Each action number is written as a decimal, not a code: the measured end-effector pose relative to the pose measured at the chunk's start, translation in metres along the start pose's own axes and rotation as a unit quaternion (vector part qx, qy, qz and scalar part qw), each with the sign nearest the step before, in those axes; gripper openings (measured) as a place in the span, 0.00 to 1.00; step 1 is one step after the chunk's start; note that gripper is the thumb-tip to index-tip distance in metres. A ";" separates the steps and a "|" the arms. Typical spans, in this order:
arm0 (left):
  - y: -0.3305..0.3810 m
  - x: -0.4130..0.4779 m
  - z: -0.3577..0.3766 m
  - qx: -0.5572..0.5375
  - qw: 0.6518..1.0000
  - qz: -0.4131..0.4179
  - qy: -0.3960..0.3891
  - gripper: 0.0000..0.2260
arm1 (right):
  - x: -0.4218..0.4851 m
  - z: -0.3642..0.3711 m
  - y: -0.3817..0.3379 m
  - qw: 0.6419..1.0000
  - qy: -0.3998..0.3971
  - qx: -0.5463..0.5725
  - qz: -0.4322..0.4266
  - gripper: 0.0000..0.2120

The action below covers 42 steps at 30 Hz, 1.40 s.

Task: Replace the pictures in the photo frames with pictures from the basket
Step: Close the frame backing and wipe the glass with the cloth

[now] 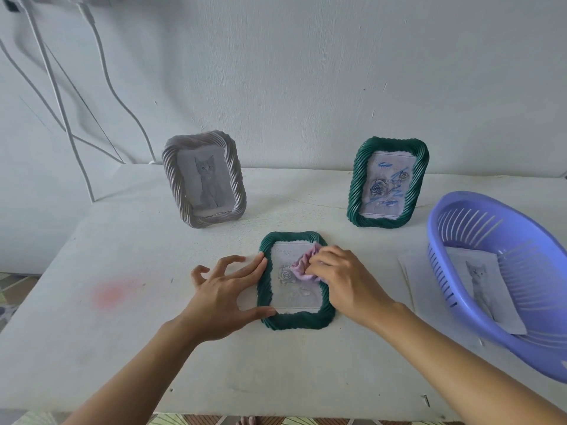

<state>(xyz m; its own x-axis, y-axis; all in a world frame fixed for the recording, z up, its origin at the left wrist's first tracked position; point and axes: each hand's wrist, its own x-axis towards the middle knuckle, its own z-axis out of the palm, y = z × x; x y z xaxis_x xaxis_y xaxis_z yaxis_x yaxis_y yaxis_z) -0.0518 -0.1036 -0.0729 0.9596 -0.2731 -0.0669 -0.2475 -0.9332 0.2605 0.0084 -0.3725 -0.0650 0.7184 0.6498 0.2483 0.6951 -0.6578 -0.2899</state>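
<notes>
The left hand (221, 289) is spread wide against the flat green frame (294, 319), its picture partly hidden by a pink cloth (302, 266) pinched in the right hand (343, 280), near a basket (460, 214).

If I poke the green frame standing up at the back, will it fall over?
Probably. The upright green frame is tall and narrow on the table, so a poke could tip it. Its thick twisted rim looks stiff, unlikely to bend.

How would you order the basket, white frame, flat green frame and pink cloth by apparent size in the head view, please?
Largest: basket, though near and cut off by the edge.
Next: white frame and flat green frame look alike; the green one lies nearer, so unranked.
Smallest: pink cloth.
</notes>
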 end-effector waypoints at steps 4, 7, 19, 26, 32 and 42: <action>-0.001 0.000 0.000 0.013 1.000 0.002 -0.005 0.40 | -0.030 -0.001 -0.018 0.996 -0.019 0.081 -0.040 0.17; -0.003 0.001 0.002 0.010 1.000 0.003 -0.012 0.41 | -0.027 0.001 -0.022 0.989 -0.039 0.126 -0.066 0.14; -0.002 0.001 0.000 -0.007 1.000 0.001 -0.005 0.40 | 0.039 0.020 -0.001 0.998 -0.002 0.005 -0.064 0.21; -0.001 0.000 0.000 -0.006 1.000 -0.003 -0.004 0.40 | 0.019 0.012 -0.001 0.997 0.036 -0.072 0.020 0.23; 0.000 0.000 -0.001 -0.019 1.000 -0.009 -0.003 0.40 | -0.003 0.007 -0.017 1.000 0.016 -0.009 0.019 0.24; 0.003 0.001 -0.005 -0.017 0.999 -0.019 -0.030 0.41 | -0.016 0.013 -0.042 0.989 -0.014 0.144 -0.013 0.16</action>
<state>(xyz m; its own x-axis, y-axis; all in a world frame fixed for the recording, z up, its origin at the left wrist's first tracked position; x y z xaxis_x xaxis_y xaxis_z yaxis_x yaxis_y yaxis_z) -0.0511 -0.1049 -0.0671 0.9584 -0.2516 -0.1351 -0.2047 -0.9351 0.2892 -0.0327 -0.3504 -0.0693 0.6967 0.6776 0.2355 0.6744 -0.5069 -0.5368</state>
